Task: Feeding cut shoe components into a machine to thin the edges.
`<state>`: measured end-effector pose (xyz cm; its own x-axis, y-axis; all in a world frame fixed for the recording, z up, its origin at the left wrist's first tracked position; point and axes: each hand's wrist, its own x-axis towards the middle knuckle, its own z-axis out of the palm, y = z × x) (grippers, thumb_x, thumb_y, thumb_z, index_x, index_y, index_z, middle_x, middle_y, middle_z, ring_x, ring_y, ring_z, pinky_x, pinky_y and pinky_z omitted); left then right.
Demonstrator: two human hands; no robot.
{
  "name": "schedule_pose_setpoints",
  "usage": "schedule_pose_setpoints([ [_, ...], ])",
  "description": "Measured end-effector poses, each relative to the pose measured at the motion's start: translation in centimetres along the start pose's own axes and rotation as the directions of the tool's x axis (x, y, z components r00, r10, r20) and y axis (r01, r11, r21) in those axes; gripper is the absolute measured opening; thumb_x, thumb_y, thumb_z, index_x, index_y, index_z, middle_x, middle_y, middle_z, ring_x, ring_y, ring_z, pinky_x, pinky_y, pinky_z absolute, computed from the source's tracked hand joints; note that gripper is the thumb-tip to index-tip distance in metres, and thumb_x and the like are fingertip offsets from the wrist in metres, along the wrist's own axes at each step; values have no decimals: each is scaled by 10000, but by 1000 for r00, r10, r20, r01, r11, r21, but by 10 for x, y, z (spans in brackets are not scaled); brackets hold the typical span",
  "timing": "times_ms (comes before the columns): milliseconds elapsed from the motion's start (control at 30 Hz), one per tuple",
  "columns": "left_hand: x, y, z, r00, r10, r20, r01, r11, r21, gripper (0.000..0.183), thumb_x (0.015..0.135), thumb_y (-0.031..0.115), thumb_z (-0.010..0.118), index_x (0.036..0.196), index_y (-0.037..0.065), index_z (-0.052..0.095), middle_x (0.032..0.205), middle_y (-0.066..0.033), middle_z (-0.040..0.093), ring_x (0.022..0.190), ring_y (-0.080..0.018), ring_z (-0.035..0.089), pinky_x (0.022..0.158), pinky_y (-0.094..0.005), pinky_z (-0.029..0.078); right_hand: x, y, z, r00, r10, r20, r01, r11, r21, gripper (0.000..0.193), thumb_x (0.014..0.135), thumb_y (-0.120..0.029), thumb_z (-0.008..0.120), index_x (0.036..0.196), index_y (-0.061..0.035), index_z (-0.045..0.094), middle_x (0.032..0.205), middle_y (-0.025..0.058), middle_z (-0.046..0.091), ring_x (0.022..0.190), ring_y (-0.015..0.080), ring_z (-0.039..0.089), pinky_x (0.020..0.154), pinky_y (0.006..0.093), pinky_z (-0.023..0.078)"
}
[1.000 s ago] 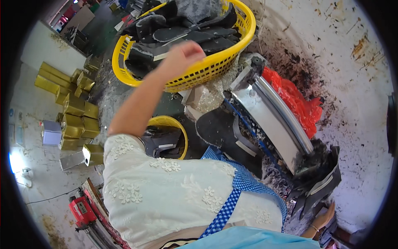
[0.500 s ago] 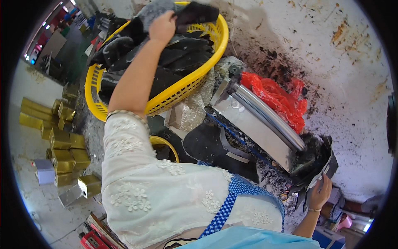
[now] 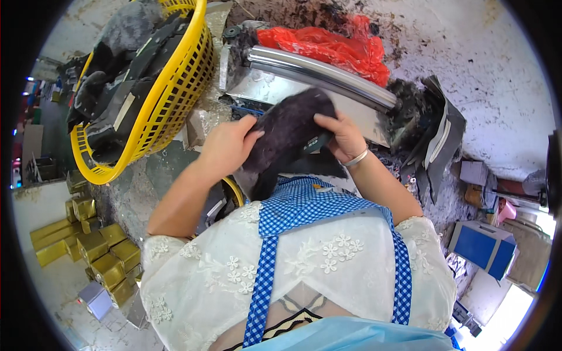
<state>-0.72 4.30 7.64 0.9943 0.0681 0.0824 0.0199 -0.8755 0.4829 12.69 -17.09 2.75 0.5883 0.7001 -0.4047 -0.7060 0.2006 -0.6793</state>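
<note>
A dark, fuzzy-surfaced piece of material (image 3: 290, 124) is stretched between my two hands, in front of a metal machine with shiny rollers (image 3: 322, 75). My left hand (image 3: 227, 146) pinches its left edge between thumb and fingers. At the upper right edge, my right hand (image 3: 344, 137) grips it with the thumb on top; most of its fingers are hidden. A yellow plastic basket (image 3: 186, 76) at the upper left holds several dark and grey fuzzy pieces (image 3: 132, 26). More dark flat pieces (image 3: 442, 131) hang at the machine's right end.
A crumpled red plastic bag (image 3: 328, 50) lies behind the rollers, against a stained wall (image 3: 456, 47). Gold-coloured tins (image 3: 108, 266) are grouped on the far left. To the right stands a blue and white box (image 3: 483, 248). Dark fluff is scattered around the machine.
My left hand has come back from the basket, and my right hand has left the pieces at the right. Both now hold one dark fuzzy piece before me. The view has turned.
</note>
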Motion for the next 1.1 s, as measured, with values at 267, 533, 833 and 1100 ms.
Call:
schedule_pose_setpoints([
  [267,-11,2,52,986,-163,-35,152,966,-211,274,829,238,642,1012,65,535,759,-202,630,716,-404,606,626,-476,475,32,23,-57,978,-87,-188,42,972,-231,271,824,5,629,1091,39,594,956,109,658,811,191,648,686,299,548],
  [533,-1,7,65,961,-61,271,190,855,-483,784,696,222,772,1333,24,360,1034,-228,629,958,-367,618,818,-377,487,80,30,-108,888,-309,-340,-33,695,-718,377,735,-98,747,1029,74,585,954,138,658,863,231,645,749,333,522],
  [833,8,18,118,961,-276,34,266,879,-396,777,720,259,754,1367,100,355,975,-202,646,913,-371,624,780,-393,494,89,-40,-78,541,-737,406,120,-410,-904,446,748,-295,731,1025,21,581,962,196,627,891,364,606,823,393,474],
  [1100,0,-10,116,976,-219,9,219,974,-62,559,737,221,719,1260,249,523,823,-106,645,779,-317,622,682,-403,491,200,-97,-83,955,-272,-119,-157,-122,-980,654,766,-528,633,1069,52,628,1068,244,629,1008,351,610,876,379,464],
])
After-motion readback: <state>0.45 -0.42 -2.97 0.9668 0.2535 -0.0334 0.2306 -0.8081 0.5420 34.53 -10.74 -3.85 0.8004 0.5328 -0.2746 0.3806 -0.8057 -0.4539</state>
